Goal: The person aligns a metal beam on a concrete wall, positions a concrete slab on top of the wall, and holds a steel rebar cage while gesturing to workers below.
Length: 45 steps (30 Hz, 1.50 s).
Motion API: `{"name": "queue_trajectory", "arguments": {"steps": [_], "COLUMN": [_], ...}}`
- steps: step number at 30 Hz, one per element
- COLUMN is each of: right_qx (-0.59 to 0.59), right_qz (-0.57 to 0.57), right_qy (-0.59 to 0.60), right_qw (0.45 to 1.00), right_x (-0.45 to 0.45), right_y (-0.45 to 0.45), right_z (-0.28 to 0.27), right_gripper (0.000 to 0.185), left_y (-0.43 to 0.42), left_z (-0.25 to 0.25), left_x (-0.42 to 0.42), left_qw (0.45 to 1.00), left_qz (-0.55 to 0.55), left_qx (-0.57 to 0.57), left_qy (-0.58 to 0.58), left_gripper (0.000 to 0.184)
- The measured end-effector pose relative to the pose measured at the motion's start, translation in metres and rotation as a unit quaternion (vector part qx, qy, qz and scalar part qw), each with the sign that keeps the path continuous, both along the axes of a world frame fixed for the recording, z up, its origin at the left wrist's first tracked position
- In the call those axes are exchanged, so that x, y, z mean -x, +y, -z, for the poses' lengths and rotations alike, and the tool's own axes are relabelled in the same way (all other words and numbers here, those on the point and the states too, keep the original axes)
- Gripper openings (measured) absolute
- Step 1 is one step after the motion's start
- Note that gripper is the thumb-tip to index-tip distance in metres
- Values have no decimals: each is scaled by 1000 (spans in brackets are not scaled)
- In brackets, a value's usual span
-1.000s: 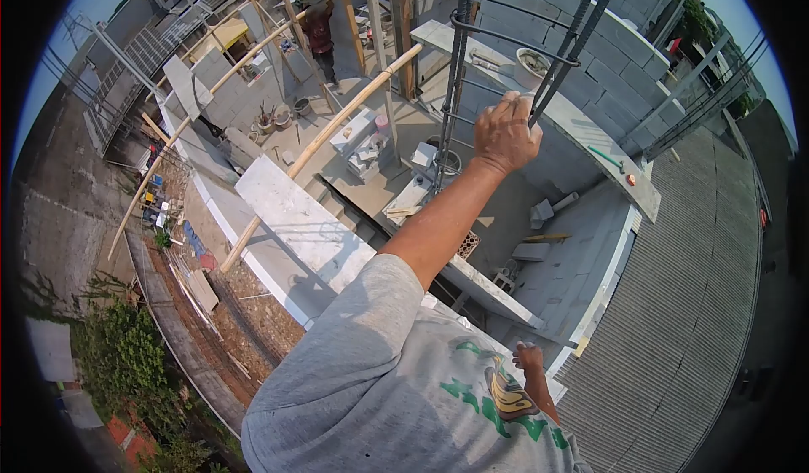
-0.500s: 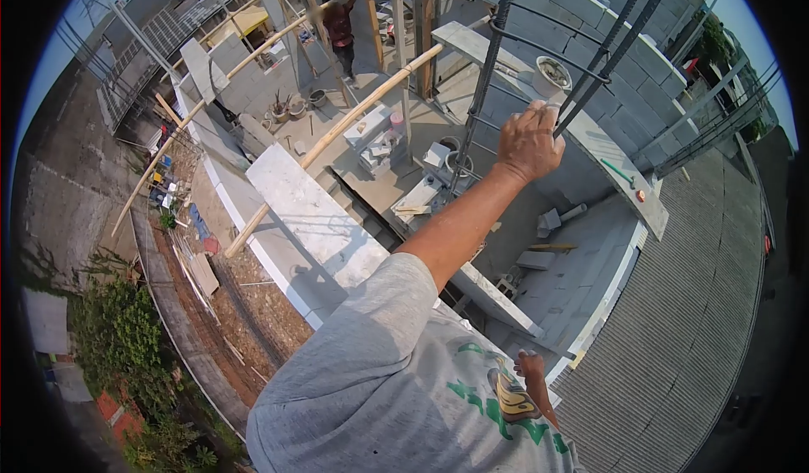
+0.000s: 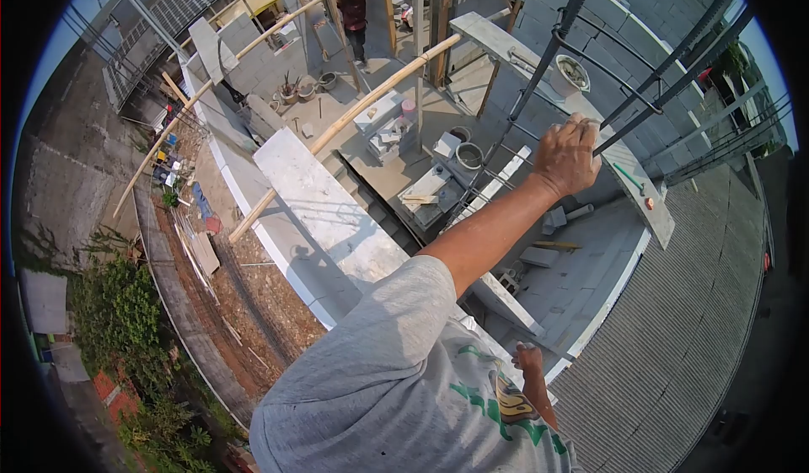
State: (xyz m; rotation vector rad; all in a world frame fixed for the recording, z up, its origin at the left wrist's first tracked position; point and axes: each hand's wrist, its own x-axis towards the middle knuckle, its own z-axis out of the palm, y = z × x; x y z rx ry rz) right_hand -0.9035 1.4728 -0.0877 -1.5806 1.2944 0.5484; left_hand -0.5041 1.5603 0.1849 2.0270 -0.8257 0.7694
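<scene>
My left hand [image 3: 569,159] reaches forward, its dusty fingers curled round a bar of the upright steel rebar cage [image 3: 556,39]. Thin stirrups join the long bars, which lean up to the right. Behind the hand, a pale bucket [image 3: 570,77] of grey material stands on a plank [image 3: 628,148]. Close to my body at the lower right, my right hand [image 3: 528,357] is closed beside the top of a wall; anything inside its fingers is hidden.
A white board [image 3: 316,195] and a bamboo pole [image 3: 383,81] span left of my arm. Far below are a floor with buckets [image 3: 468,155] and blocks. A person [image 3: 354,22] stands at the back. Corrugated roofing [image 3: 674,304] lies right; a green-handled tool [image 3: 628,176] rests on the plank.
The rebar cage now leans further right in view, and my left hand has moved right with it. The surroundings have shifted slightly in view. My right hand remains closed near my body.
</scene>
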Motion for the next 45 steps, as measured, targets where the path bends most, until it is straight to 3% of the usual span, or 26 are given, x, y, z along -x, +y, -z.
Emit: {"name": "queue_trajectory", "arguments": {"steps": [11,38,45], "right_qx": [-5,11,5], "right_qz": [31,24,17], "right_qy": [-9,-6,-9], "right_qw": [999,1000,1000], "right_x": [1,-4,10], "right_y": [5,6,0], "right_z": [14,-15,3], "right_gripper": [29,26,28], "left_y": [0,0,1], "left_z": [0,1,0], "left_x": [-2,-1,-1], "left_qw": [1000,1000,1000], "left_qz": [9,1,8], "left_qx": [3,0,-3], "left_qy": [-7,0,13], "left_gripper": [41,46,47]}}
